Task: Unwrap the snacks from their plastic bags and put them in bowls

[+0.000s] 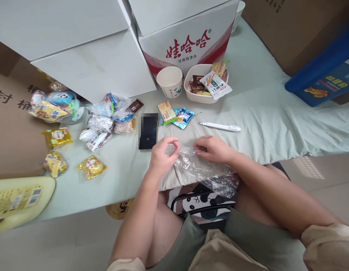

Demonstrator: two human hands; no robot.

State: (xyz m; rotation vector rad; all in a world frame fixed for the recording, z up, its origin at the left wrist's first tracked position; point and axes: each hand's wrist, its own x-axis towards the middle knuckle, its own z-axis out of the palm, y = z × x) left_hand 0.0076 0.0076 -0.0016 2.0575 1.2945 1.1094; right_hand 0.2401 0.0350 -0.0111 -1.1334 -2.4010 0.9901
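A crumpled clear plastic bag [191, 165] hangs over the near edge of the cloth-covered surface, between my hands. My left hand [164, 152] pinches the bag's left upper edge, thumb and forefinger meeting. At the opposite side my right hand [210, 148] has its fingers curled closed on the same bag. Beyond them lie a wrapped cracker pack [167, 111] and a blue snack packet [184, 117]. A black phone [148, 131] rests just past my left hand, and a white utility knife [220, 126] lies past my right.
A paper cup [169, 81] and a white bowl [191, 96] of packaged snacks stand against a white carton [188, 47]. Several wrapped snacks [99, 124] are scattered to the left. A yellow jug [22, 199] is at the near left, and a blue box [318, 75] at the right.
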